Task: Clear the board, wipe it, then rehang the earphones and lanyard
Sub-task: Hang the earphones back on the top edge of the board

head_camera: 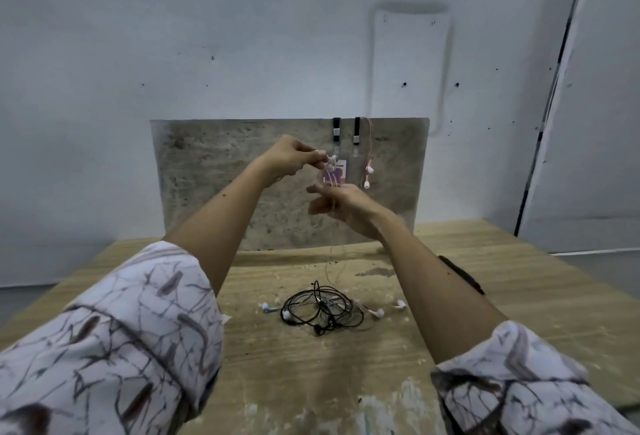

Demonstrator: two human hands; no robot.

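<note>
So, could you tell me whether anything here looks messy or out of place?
Yes: several earphones lie in a knotted heap on the table instead of hanging. Only one pink pair and the lanyard badge hang on the board. The table is also smeared with pale stains.

A mottled grey-brown stone-look board (214, 174) carries black strap hooks (336, 129), a purple-and-orange badge card (334, 173) and pale pink earphones (369, 169). Black and white tangled earphone cords (320, 310) lie on the light tan wooden worktop (519, 278). The sleeves (114, 330) are white with dark vein-like lines.
</note>
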